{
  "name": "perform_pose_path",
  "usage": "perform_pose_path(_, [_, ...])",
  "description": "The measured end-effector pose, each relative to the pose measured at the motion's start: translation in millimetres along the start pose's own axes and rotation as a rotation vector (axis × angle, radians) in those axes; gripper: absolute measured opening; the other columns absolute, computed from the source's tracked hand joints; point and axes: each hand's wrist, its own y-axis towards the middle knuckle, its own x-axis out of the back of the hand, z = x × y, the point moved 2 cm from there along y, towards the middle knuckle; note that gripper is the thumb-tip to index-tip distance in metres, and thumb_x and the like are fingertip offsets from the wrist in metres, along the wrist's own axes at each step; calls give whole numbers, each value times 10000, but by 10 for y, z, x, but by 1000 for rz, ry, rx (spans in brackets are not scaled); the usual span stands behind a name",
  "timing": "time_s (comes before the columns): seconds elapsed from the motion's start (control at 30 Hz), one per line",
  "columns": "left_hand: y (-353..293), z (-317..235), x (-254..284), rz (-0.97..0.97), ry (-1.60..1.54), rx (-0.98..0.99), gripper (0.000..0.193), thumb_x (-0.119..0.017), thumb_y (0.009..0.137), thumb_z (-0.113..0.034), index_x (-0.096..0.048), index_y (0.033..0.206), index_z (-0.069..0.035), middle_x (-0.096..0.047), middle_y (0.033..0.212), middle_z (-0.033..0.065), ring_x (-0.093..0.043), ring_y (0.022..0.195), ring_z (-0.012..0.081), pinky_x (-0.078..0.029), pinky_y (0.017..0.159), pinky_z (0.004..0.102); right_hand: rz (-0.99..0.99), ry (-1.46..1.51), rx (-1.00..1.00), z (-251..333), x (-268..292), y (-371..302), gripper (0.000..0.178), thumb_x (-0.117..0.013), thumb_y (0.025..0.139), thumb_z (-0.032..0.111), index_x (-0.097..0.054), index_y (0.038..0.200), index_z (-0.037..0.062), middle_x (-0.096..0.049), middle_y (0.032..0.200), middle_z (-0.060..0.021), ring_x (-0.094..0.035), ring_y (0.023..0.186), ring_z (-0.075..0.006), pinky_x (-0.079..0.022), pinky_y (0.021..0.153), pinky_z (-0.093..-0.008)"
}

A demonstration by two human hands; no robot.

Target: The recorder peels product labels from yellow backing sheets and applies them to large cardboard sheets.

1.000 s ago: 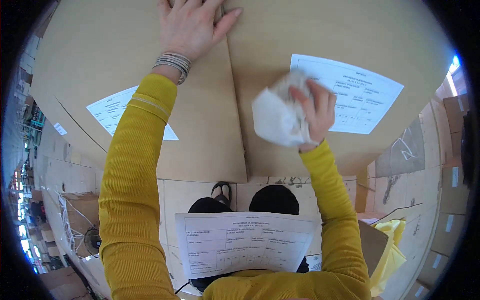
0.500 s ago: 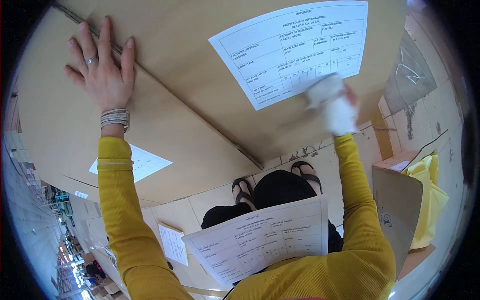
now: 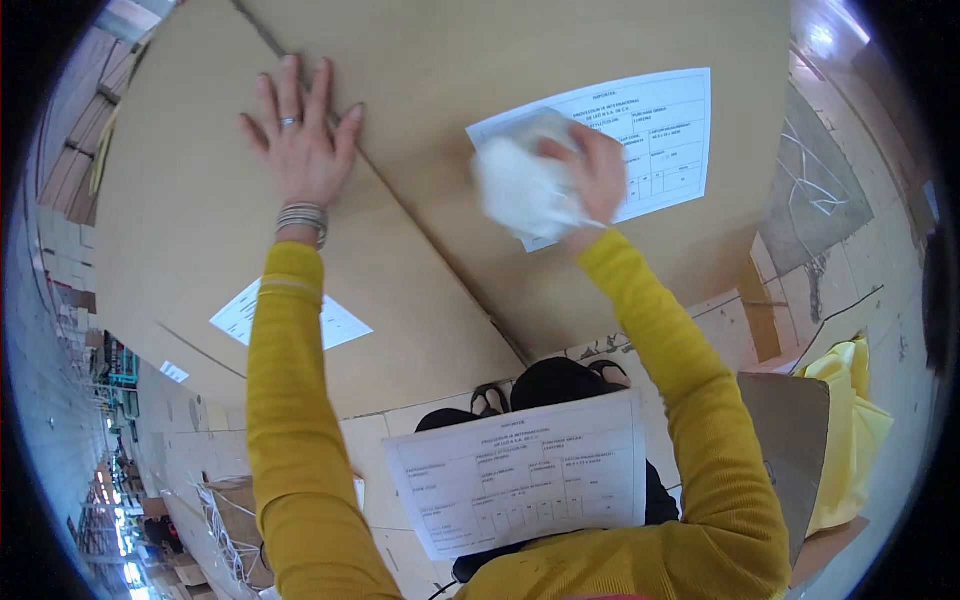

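Note:
My left hand [image 3: 308,158] lies flat with fingers spread on a large brown cardboard box [image 3: 190,190], close to the seam between two cartons. In my right hand [image 3: 598,175] is a bunched white cloth [image 3: 530,185], blurred by motion. It covers the left part of a white printed label [image 3: 665,140] on the right-hand carton [image 3: 480,60]. Another white label [image 3: 340,322] on the left carton is partly hidden by my left sleeve. A stack of printed sheets [image 3: 520,480] rests on my lap.
At the right stands an open cardboard box [image 3: 785,420] with yellow material [image 3: 850,430] hanging out. White string [image 3: 815,185] lies on a grey piece on the tiled floor. More string [image 3: 232,535] lies over a box at the lower left.
My right hand has swept the cloth from the label's lower right edge to its left part. The view has shifted; my left hand remains flat on the box.

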Motion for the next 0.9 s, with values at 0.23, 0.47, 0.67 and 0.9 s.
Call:
perform_pose_path(0.23, [-111, 124, 719, 236, -430, 15, 785, -627, 751, -406, -262, 1393, -142, -212, 1459, 81, -177, 1339, 320, -132, 1053, 528, 274, 8, 392, 383, 35, 540, 429, -700, 588, 272, -568, 993, 228, -512, 1032, -80, -477, 985, -284, -447, 713, -432])
perform_pose_path(0.47, [-2019, -72, 2047, 855, -973, 518, 723, -703, 717, -85, -342, 1341, -29, -442, 1317, 148, -430, 1210, 245, -341, 993, 370, -260, -91, -761, -2036, 1076, 328, 440, -620, 702, 338, -597, 1036, 53, -618, 983, -187, -579, 904, -378, -462, 794, -429])
perform_pose_path(0.67, [-3312, -320, 2413, 956, -1290, 1200, 506, -571, 852, -109, -384, 1306, 12, -533, 1208, 159, -508, 1111, 202, -408, 922, 313, 302, -577, -978, -2839, 2375, -1584, 510, -612, 743, 326, -511, 1194, 111, -543, 1151, -176, -501, 1087, -338, -414, 908, -414])
perform_pose_path(0.9, [-2794, -410, 2325, 693, -1259, 1116, 392, -501, 901, -146, -449, 1245, 35, -557, 1175, 153, -527, 1081, 204, -425, 886, 297, 1057, -623, -1244, -1129, 3013, -4409, 650, -747, 604, 288, -502, 1137, 7, -556, 1083, -201, -525, 1024, -353, -410, 901, -433])
